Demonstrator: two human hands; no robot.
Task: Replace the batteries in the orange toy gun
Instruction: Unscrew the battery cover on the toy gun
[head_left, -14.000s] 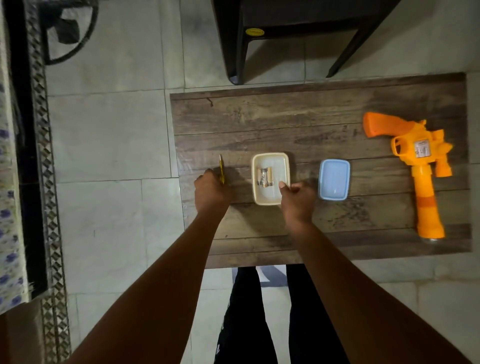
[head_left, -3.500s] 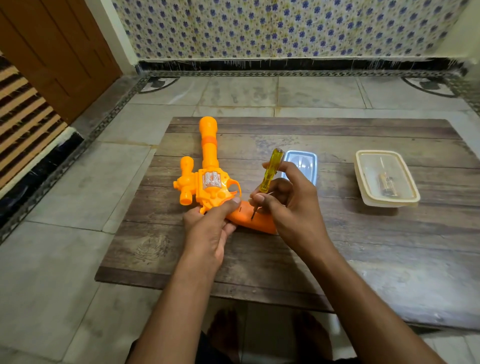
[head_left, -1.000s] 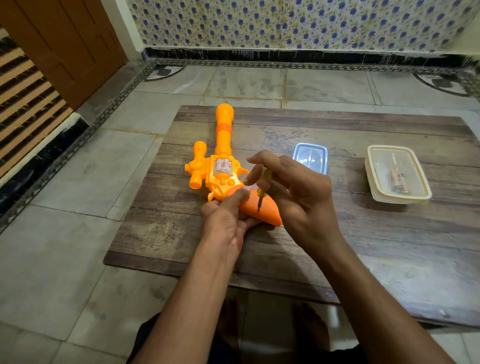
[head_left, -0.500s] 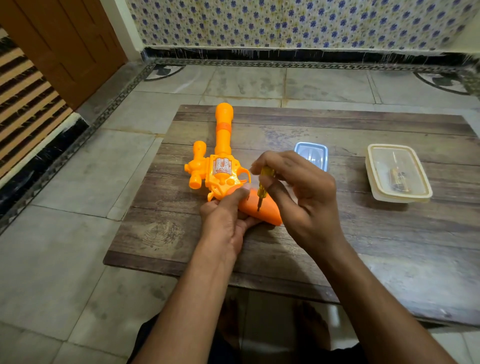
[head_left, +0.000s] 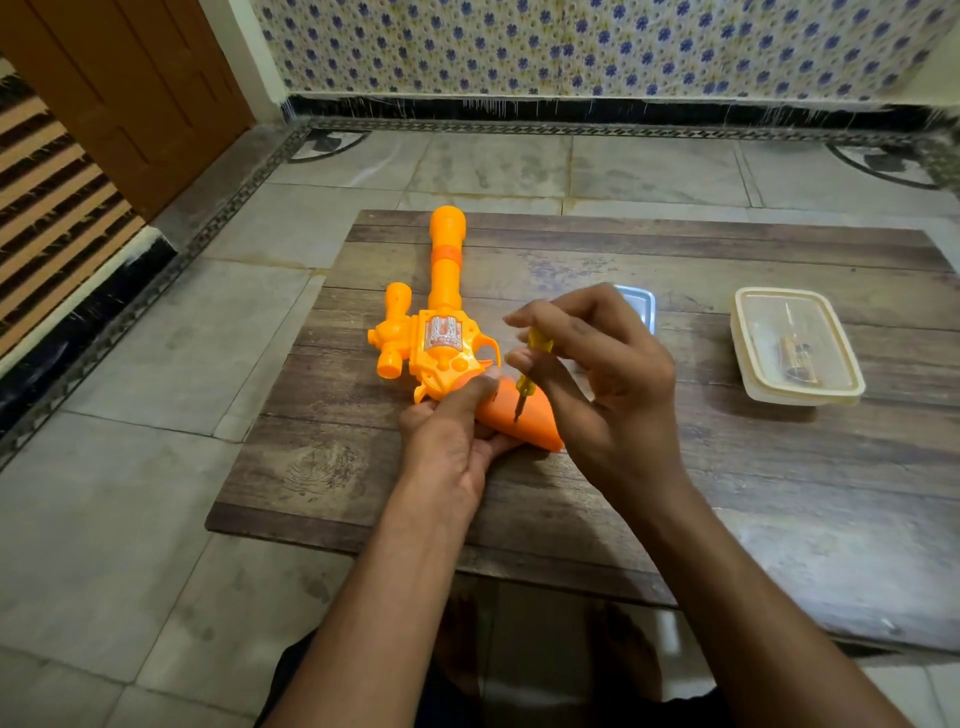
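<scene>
Evidently light, rigid plastic: left hand (head_left: 452, 441) gripped toy gun (head_left: 441, 343) at its handle; right hand (head_left: 608, 374) pinched screwdriver (head_left: 532, 364) above.

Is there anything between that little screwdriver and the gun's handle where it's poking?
Nothing visible. The right hand pinches the screwdriver, its tip on the grip of the orange toy gun, while the left hand grips the grip beside it.
</scene>
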